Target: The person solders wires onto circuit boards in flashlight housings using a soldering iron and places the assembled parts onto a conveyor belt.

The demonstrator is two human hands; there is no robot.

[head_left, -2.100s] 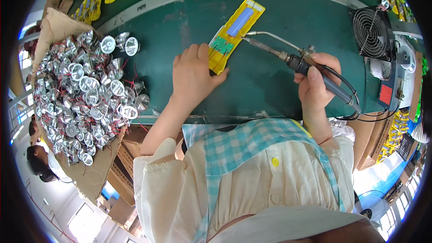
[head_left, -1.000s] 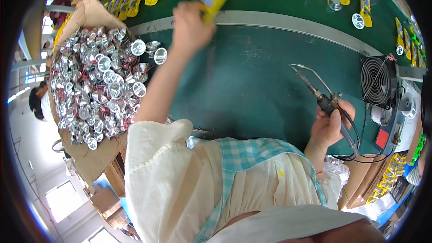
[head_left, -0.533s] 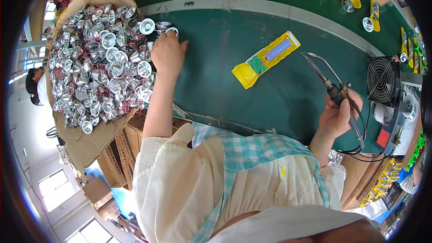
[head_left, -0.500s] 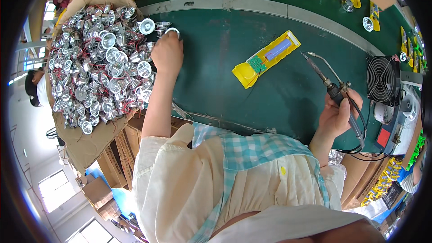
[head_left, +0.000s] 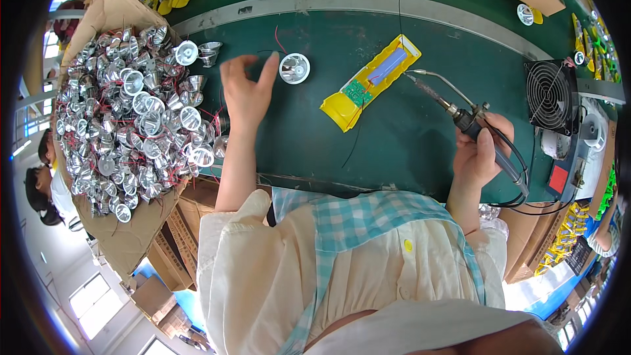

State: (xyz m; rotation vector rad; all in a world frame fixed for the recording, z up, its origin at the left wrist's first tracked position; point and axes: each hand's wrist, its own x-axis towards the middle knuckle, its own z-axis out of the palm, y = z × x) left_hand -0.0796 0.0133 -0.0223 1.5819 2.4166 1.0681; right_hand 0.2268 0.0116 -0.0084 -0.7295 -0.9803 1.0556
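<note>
Yellow casing lay slantwise on the green bench, a blue cell and green circuit board inside. The right hand had its fingers closed round a soldering iron, its tip near the casing's upper end. The left hand, thumb and fingers spread, gripped nothing, just beside 1 silver reflector; a reflector heap sat on cardboard at left.

The dark green bench top carries a grey metal strip along its 12 o'clock edge. Near its middle lies a yellow housing, one end pointing between 1 and 2 o'clock. A silver reflector cup sits face up at 10 o'clock; a black fan stands at 3 o'clock.
</note>
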